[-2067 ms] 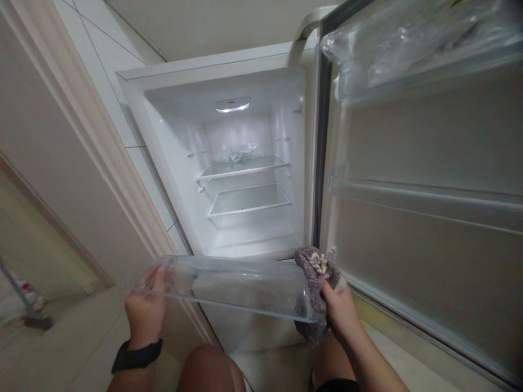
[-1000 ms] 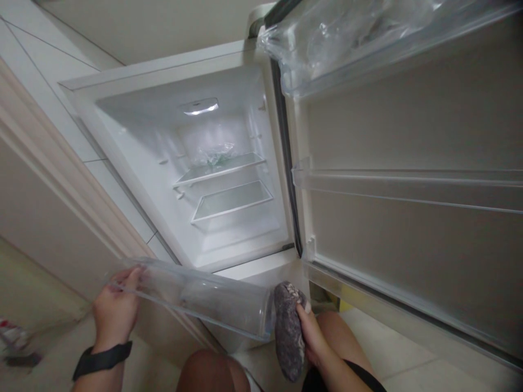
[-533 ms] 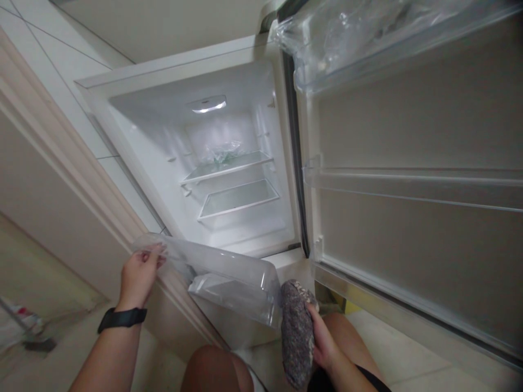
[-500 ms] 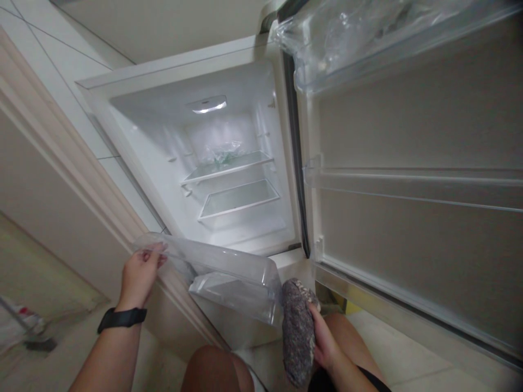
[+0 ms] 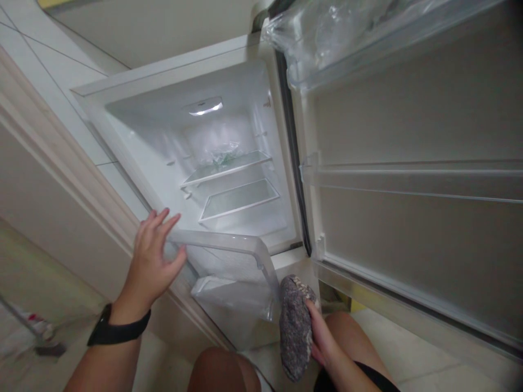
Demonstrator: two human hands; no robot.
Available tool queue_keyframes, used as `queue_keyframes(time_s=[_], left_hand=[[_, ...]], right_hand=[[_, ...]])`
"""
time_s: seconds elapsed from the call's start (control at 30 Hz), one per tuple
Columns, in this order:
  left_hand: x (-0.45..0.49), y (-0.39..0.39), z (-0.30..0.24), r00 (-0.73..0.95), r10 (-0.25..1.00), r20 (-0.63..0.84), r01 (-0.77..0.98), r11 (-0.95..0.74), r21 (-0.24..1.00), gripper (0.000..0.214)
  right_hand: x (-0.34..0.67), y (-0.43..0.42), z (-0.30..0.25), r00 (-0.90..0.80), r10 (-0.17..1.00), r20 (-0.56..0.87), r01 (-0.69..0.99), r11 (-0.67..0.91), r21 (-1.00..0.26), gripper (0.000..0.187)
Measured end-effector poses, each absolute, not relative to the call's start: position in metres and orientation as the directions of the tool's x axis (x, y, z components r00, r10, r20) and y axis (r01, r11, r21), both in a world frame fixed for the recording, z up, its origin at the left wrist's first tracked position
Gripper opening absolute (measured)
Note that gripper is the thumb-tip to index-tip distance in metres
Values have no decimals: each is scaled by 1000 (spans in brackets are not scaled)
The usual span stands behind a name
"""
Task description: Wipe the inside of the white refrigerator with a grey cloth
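Observation:
A clear plastic fridge drawer [image 5: 229,242] sits tilted in front of the fridge opening, below the shelves. My left hand [image 5: 157,256], with a black band on the wrist, is at the drawer's left end; its fingers are spread and the thumb is close to the rim. Whether it touches the rim I cannot tell. In my right hand [image 5: 322,337] is a folded, shaggy grey cloth [image 5: 295,332], held by its right side next to the drawer's right end. What supports the drawer underneath is hard to make out.
The fridge [image 5: 171,141] stands open, with two glass shelves [image 5: 241,198] and a crumpled plastic bag [image 5: 223,155] inside. Its door [image 5: 408,234] swings out on the right, carrying clear racks [image 5: 408,179]. A door frame [image 5: 69,130] runs along the left. My knees [image 5: 224,370] are below.
My left hand has let go of the drawer's left end and spread its fingers. The drawer has turned slightly. My right hand still holds the cloth in nearly the same place.

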State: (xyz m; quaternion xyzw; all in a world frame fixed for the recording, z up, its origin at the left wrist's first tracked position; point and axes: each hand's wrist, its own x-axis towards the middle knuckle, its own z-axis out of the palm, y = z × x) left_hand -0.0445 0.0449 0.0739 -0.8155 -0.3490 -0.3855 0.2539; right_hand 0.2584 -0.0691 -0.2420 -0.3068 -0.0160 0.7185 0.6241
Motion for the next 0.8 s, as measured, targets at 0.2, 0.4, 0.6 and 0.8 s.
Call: queue_keyframes(time_s=[0.2,0.4,0.6,0.8], left_hand=[[-12,52,95,764,447,465,615,-723,-316,51],[-21,71,87,726,448,521,636,-726,-262,37],[-23,62,75,710,330,622,633,-687,-357,38],[-23,56,73,707,308,637,631,-681,-371,37]], right_hand=[[251,-66,-240,38,905,-424,-882,-169,-440,66],[242,-62,-220,258,913,-315,-746,-19,-666,69],[230,-52,-185,563,812,-155,-408,110,-906,62],[231,-56,-118,577,815,48,-232,220,-948,64]])
